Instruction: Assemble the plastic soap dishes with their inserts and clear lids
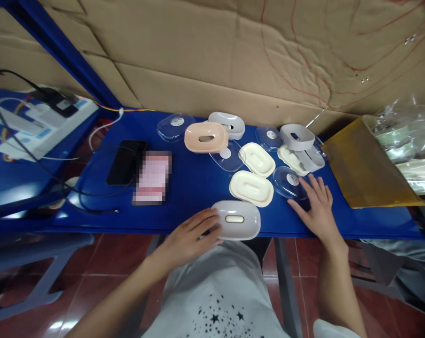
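My left hand (198, 230) grips the left end of a white oval dish (247, 230) with a slot in its middle, at the table's front edge. Pale cream shows through the slot. My right hand (314, 206) has its fingers spread at the right edge of a clear plastic lid (283, 184) with a round white sticker; whether it presses on the lid I cannot tell. Just behind the white dish lie a cream oval insert (251, 188) and another cream insert (258, 158).
Farther back are a peach slotted dish (194, 138), a white dish (226, 121), stacked grey-white dishes (297, 136) and more clear lids (175, 126). A black phone (125, 162) lies left beside a blurred pink item (152, 176). An open cardboard box (356, 164) holds bagged pieces at right.
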A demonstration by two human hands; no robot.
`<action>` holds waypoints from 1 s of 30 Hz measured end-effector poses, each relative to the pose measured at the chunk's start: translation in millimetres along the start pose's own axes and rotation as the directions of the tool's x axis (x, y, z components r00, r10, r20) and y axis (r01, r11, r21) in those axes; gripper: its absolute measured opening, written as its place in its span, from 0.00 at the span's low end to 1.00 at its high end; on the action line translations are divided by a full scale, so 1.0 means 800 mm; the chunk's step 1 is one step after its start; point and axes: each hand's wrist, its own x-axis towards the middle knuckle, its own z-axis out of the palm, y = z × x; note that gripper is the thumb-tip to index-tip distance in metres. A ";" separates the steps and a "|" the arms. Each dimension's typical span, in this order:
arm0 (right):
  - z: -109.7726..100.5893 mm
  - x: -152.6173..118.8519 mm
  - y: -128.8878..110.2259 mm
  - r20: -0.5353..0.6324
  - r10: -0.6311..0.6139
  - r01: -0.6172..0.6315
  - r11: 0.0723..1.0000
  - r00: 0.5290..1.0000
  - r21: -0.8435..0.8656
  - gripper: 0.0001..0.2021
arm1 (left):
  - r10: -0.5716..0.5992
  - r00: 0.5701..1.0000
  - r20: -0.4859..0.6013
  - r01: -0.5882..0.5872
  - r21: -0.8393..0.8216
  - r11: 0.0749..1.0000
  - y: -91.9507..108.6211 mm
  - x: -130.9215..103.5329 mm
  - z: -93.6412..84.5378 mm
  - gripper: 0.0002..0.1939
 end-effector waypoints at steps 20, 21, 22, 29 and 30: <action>0.024 -0.044 -0.095 -0.061 -0.263 0.264 0.870 0.963 0.416 0.28 | -0.163 0.982 -0.097 0.147 -0.153 0.977 0.005 0.030 0.021 0.18; 0.027 -0.041 -0.095 -0.060 -0.278 0.277 0.865 0.959 0.419 0.27 | -0.160 0.984 -0.081 0.148 -0.144 0.979 0.003 0.031 0.019 0.18; 0.030 -0.038 -0.095 -0.055 -0.291 0.287 0.861 0.955 0.420 0.27 | -0.153 0.986 -0.065 0.143 -0.134 0.981 0.001 0.033 0.018 0.18; 0.036 -0.037 -0.096 -0.023 -0.349 0.335 0.877 0.937 0.345 0.27 | -0.167 0.986 0.019 0.168 -0.170 0.971 -0.002 0.036 0.021 0.19; 0.036 -0.038 -0.097 -0.034 -0.354 0.345 0.877 0.935 0.335 0.28 | -0.178 0.984 0.027 0.180 -0.176 0.968 -0.002 0.036 0.022 0.20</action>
